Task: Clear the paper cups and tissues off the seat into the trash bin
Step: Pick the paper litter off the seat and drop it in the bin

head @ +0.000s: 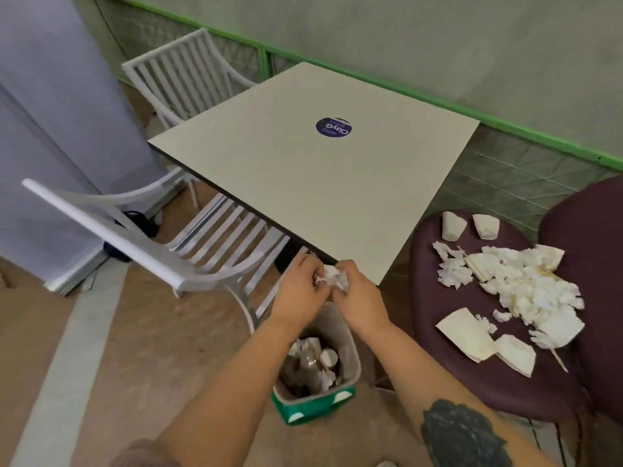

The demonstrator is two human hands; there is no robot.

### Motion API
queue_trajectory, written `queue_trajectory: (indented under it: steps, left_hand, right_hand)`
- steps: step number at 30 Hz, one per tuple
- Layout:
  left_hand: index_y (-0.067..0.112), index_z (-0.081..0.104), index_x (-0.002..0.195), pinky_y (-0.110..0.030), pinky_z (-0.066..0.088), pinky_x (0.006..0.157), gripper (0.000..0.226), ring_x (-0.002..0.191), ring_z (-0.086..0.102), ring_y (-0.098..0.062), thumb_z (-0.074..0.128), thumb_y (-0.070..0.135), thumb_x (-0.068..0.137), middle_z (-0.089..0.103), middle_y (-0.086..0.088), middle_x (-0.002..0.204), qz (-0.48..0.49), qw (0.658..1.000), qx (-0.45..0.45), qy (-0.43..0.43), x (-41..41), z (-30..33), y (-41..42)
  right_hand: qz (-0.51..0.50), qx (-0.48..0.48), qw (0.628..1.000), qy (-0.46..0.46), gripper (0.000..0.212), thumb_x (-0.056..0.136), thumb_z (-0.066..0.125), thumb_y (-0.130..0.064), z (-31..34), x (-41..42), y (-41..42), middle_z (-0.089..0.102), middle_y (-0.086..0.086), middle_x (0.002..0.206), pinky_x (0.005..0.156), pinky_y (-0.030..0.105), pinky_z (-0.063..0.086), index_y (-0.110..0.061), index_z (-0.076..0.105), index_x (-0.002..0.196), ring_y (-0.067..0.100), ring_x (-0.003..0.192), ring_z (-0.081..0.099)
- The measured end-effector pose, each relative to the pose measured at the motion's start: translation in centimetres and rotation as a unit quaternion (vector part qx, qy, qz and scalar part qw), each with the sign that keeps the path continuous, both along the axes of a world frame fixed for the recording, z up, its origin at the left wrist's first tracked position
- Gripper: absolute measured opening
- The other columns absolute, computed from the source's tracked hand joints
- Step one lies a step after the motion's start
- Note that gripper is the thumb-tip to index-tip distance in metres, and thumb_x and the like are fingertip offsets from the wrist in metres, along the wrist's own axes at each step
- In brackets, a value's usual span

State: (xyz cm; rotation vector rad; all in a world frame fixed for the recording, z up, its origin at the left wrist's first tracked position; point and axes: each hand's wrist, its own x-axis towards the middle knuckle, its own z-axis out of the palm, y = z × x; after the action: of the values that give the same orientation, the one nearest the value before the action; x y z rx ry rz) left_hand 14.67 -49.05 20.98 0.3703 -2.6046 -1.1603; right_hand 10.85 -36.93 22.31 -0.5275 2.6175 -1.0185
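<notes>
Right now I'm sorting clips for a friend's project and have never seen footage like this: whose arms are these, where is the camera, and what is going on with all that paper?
There is no machine here. The camera sits on a person's head and looks forward and down, so the two bare arms reaching in from the bottom are that person's own. The left hand and right hand together grip a crumpled tissue wad, held above an open trash bin on the floor that already holds rubbish. To the right is a dark purple seat covered in litter: a tissue pile, two crushed paper cups near its far edge, and flattened paper cups near its front. The square table carries only a round sticker. White chairs stand on the left.
</notes>
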Motion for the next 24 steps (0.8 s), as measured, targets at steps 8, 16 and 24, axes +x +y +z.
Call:
queue_trajectory:
  steps: [8, 16, 24]
  left_hand:
    - [0.012, 0.057, 0.084, -0.032, 0.047, 0.074, 0.016, 0.078, 0.054, -0.018, 0.064, 0.002, 0.073, 0.048, 0.004, 0.09, 0.032, 0.992, 0.022, -0.121, 5.2, -9.6, -2.0]
    - [0.008, 0.06, 0.09, -0.024, 0.041, 0.076, 0.013, 0.086, 0.056, -0.024, 0.061, 0.001, 0.078, 0.053, -0.007, 0.1, 0.034, 0.976, 0.029, -0.215, 5.5, -18.4, -1.8]
    - [0.013, 0.052, 0.13, -0.029, 0.033, 0.107, 0.042, 0.131, 0.042, -0.025, 0.059, 0.019, 0.089, 0.051, -0.01, 0.136, -0.05, 0.942, -0.026, -0.331, 4.6, -22.6, -1.7]
  right_hand:
    - [0.065, 0.072, 0.994, -0.045, 0.035, 0.09, 0.053, -0.016, -10.1, 3.3, -2.0, 0.053, 0.008, 0.124, 0.085, 0.037, 0.047, -0.021, 0.046, 0.124, 0.03, 0.106, 0.057]
    - [0.071, 0.13, 0.984, -0.101, 0.042, 0.089, 0.054, -0.017, -19.9, 3.8, -2.3, 0.05, 0.014, 0.129, 0.089, 0.04, 0.045, -0.019, 0.043, 0.129, 0.038, 0.11, 0.055]
    - [0.127, 0.211, 0.945, -0.213, 0.086, 0.085, 0.063, -0.034, -24.5, 2.8, -1.7, 0.018, 0.003, 0.158, 0.108, 0.036, 0.034, -0.027, 0.008, 0.151, 0.029, 0.137, 0.036]
